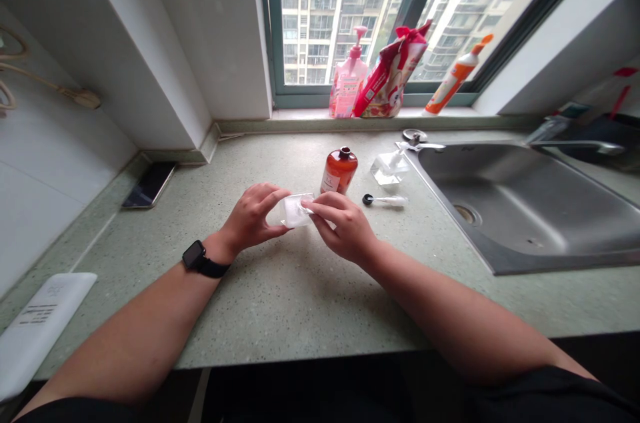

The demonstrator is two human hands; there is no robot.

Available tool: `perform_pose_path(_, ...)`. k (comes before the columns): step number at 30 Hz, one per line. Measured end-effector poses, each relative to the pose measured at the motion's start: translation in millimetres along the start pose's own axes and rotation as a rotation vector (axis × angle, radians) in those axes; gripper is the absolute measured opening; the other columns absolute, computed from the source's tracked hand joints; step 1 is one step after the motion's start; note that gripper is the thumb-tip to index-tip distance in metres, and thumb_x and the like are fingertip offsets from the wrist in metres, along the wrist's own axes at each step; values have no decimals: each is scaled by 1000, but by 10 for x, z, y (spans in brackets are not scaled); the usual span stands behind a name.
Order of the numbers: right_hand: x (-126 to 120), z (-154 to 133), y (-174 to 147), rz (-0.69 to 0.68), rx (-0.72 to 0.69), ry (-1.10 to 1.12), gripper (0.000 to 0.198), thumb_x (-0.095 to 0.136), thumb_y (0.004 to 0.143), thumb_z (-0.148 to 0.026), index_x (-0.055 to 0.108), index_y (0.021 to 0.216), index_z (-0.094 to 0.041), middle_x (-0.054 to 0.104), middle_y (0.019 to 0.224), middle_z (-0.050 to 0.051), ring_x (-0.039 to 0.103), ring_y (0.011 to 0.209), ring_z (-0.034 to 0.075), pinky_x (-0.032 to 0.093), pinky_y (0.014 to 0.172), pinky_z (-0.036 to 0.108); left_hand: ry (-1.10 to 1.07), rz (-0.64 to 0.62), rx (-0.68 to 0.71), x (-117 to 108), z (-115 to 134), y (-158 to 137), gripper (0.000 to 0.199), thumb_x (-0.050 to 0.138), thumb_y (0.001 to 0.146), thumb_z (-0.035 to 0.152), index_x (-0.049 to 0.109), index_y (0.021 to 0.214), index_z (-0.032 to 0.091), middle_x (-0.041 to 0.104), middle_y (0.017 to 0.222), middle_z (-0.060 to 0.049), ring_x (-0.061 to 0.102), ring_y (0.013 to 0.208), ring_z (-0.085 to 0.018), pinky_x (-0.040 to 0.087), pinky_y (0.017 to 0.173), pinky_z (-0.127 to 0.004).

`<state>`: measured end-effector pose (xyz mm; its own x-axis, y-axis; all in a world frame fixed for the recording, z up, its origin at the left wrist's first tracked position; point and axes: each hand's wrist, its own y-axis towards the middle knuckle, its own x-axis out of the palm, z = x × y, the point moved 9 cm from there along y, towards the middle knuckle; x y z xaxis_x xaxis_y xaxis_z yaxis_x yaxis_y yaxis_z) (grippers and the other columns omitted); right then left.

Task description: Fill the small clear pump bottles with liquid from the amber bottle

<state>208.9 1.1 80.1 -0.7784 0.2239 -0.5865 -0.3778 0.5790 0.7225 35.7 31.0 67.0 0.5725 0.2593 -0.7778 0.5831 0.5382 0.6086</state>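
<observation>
Amber bottle toward countertop back edge, uncapped; left hand grasping clear container, seemingly unfinished; right hand touching, pinch unclear

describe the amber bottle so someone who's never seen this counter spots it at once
Start at the steel sink and move left along the speckled countertop. Just beyond the person's right hand stands an upright bottle with a pale label. Its reddish-amber body sets it apart from the clear container on its right.
</observation>
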Motion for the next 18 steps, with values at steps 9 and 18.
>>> perform_pose_path(9, 38, 137, -29, 8, 181, 88, 29, 61, 107, -27, 82, 126, -27, 76, 101, 7, 72, 91, 21, 61, 84, 39, 30, -11, -58, 41, -64, -28, 58, 81, 91, 54, 61, 135, 22, 73, 117, -12, 69, 107, -32, 57, 97, -48)
perform_pose_path(18, 93, 301, -50, -8, 358, 220, 30, 61, 108, -41, 86, 117, -28, 75, 95, 5, 69, 83, 19, 58, 74, 33, -5, -29, -120, 59, -137, -32, 62, 81, 89, 61, 63, 134, 22, 73, 116, -12, 70, 107, -33, 57, 97, -49)
